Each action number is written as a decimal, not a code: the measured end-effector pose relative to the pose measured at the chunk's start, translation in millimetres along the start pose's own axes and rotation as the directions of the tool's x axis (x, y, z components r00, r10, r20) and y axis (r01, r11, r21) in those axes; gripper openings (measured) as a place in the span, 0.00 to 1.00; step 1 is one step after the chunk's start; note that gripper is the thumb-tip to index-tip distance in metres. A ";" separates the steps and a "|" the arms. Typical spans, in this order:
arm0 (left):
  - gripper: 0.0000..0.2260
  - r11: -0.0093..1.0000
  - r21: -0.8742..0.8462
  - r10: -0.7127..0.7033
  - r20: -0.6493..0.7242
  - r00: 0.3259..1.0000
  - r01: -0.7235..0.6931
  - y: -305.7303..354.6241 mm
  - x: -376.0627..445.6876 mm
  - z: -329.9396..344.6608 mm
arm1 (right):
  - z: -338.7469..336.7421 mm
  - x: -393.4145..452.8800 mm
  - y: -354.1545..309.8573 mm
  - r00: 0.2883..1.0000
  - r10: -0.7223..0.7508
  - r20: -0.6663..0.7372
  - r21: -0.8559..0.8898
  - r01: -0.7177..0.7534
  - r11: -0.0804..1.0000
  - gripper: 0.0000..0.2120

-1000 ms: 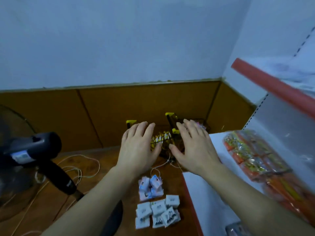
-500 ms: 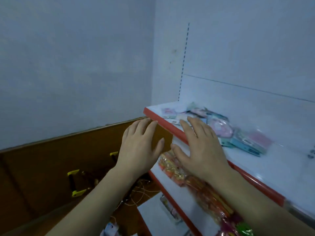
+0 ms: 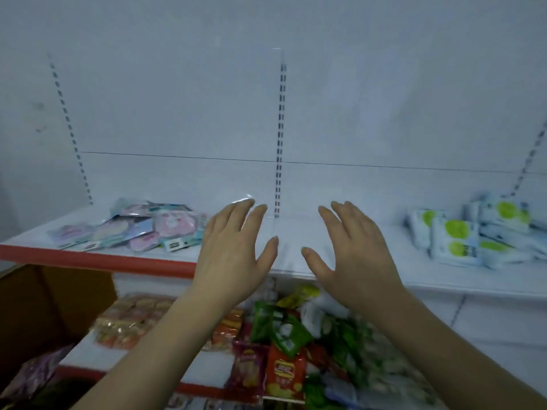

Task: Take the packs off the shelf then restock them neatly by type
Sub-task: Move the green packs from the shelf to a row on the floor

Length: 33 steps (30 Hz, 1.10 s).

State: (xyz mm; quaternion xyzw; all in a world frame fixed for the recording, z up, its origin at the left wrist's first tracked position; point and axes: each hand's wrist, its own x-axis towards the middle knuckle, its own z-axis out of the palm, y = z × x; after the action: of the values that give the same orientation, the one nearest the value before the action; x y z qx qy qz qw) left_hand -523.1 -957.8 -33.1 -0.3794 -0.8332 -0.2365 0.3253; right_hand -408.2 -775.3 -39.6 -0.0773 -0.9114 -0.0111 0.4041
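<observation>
white shelf [image 3: 340, 261] with a red front lip carries flat pastel packs [image 3: 139, 229] at its left end and soft white-and-green packs [image 3: 461, 235] at its right end. left hand [image 3: 233, 253] and right hand [image 3: 352, 253] hover apart, fingers spread, holding nothing. removal looks not yet begun; next, reach for one pile.

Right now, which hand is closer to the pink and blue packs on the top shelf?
Probably the left hand: it hovers open right beside the pink and blue packs. The right hand, also open, is farther away, nearer the green-dot packs.
</observation>
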 end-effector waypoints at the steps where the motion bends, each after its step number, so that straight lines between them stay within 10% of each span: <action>1: 0.26 0.999 -0.038 0.031 0.006 0.999 -0.031 19.5 4.3 8.7 | -12.4 -11.5 16.2 0.999 0.036 0.006 -0.037 -0.036 0.999 0.32; 17: 0.25 0.841 -0.414 0.370 -0.030 0.928 -0.349 336.5 30.0 120.5 | -192.6 -177.4 244.1 0.901 0.431 0.045 -0.425 -0.373 0.825 0.34; 33: 0.28 0.934 -0.283 0.271 0.167 0.948 -0.217 282.8 113.1 241.5 | -41.8 -68.9 325.4 0.857 0.484 0.177 -0.234 -0.441 0.867 0.43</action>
State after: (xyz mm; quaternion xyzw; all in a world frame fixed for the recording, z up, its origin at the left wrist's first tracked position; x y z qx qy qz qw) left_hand -444.9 -579.1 -73.1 -0.5422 -0.7696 -0.2619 0.2127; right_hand -283.2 -466.4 -76.1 -0.3326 -0.9012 0.0110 0.2775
